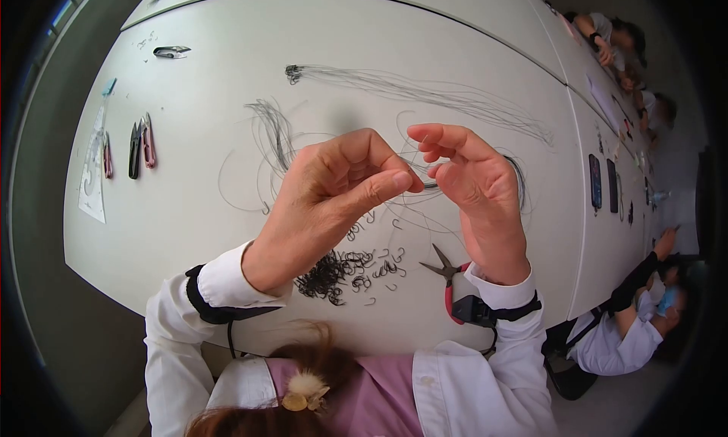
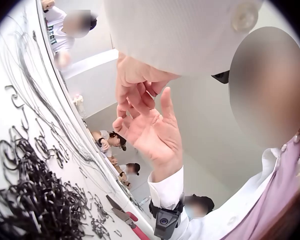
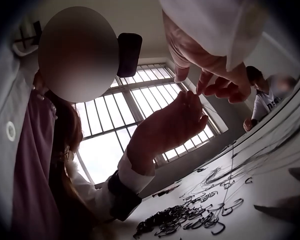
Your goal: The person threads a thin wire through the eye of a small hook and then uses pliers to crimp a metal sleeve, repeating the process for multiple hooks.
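Observation:
Above the table my left hand (image 1: 326,187) pinches with thumb and index fingertip; a thin fishing line (image 3: 233,159) runs down below the hands in the right wrist view. What sits between those fingertips is mostly hidden. My right hand (image 1: 478,187) is held up just beside it, palm turned inward, fingers loosely bent and thumb apart from them. Below the hands lies a pile of black fish hooks (image 1: 330,276), with several loose ones scattered around it. A loose bundle of fishing lines (image 1: 277,134) curves across the table behind both hands.
Red-handled pliers (image 1: 447,274) lie near my right wrist. Farther off is a straight bundle of lines with hooks (image 1: 294,75). At left are thread snips (image 1: 171,52), black snips (image 1: 135,149), pink snips (image 1: 148,143) and a clear ruler (image 1: 93,168). Other people sit at right.

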`<state>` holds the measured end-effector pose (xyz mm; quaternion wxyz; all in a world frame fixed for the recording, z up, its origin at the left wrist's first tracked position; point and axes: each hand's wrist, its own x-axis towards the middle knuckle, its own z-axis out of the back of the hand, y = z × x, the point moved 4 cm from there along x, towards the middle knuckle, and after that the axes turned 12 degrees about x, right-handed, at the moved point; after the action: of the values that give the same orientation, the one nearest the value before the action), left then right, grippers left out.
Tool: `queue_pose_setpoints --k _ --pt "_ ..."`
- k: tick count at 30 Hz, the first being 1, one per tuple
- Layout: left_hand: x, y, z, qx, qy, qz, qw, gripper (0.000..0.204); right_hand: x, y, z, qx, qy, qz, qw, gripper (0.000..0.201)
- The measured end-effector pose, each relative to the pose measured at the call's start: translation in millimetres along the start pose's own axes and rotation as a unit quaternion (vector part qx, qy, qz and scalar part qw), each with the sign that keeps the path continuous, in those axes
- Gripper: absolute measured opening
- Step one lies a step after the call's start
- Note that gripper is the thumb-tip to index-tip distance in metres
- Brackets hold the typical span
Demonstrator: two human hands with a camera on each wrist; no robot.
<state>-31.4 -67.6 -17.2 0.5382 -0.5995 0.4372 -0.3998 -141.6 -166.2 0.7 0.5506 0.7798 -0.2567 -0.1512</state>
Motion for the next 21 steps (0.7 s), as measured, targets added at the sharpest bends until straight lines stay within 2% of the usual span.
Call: queue_pose_setpoints --k 1,2,4,5,7,13,21 --pt "-0.5 -2.7 -3.0 0.011 0.019 -0.007 1.000 0.013 0.7 2.4 3.0 -0.060 0.015 0.022 0.998 0.022" --pt "-0.7 -2.1 -4.3 0.009 0.019 -0.005 1.000 0.013 0.7 1.1 8.5 -0.061 0.014 0.020 0.998 0.022" --pt "-1.8 0.8 -9.8 -0.061 0.064 0.018 0.996 0.012 -0.3 -2.2 14.0 -0.101 0.045 0.028 0.993 0.013" --pt "-1.5 2.1 -10.3 -0.047 0.058 -0.001 0.997 0.014 -0.9 -2.4 13.4 -0.102 0.044 0.027 0.993 0.013" --pt "-2.2 1.2 -8.2 -0.055 0.058 0.014 0.997 0.018 -1.5 0.2 12.3 -0.096 0.007 0.058 0.994 0.006" --pt "-3.5 -2.2 -5.4 -0.029 0.048 0.052 0.997 0.018 -3.4 8.8 7.7 -0.185 -0.002 0.105 0.977 0.007" --pt "-4.6 -1.0 -8.3 0.004 0.058 0.074 0.996 0.018 -6.4 16.7 5.8 -0.200 0.005 0.131 0.971 0.011"
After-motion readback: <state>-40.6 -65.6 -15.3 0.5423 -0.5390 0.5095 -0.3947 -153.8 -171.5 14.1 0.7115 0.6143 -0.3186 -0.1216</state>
